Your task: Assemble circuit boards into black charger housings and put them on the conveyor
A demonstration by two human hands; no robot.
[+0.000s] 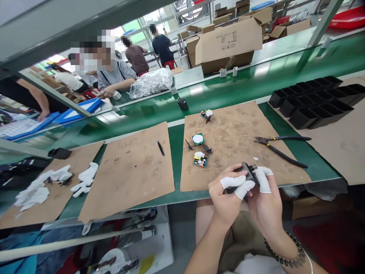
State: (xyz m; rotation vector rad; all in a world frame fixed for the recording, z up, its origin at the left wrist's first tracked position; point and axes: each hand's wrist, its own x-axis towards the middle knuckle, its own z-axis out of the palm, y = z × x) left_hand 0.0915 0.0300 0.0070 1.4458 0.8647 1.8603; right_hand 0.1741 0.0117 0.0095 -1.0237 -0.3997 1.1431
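Note:
A black plastic charger housing (247,172) with metal plug prongs is held between both hands, just above the near edge of a cardboard sheet. My left hand (229,192) grips its left side, white finger cots on the thumb and a finger. My right hand (265,194) closes on the pronged end, also in white finger cots. My palms and fingers hide part of the housing. On the cardboard (225,148) beyond lie a circuit board with a white round top (198,139), a board with yellow and white components (200,159), and another small board (207,113).
Black-and-yellow-handled cutters (281,146) lie at the right, before rows of open black housings (316,101). A black tweezer-like tool (161,148) and white gloves (85,179) are leftward. Small pieces sit on the green conveyor (199,90). A person (114,76) sits across it.

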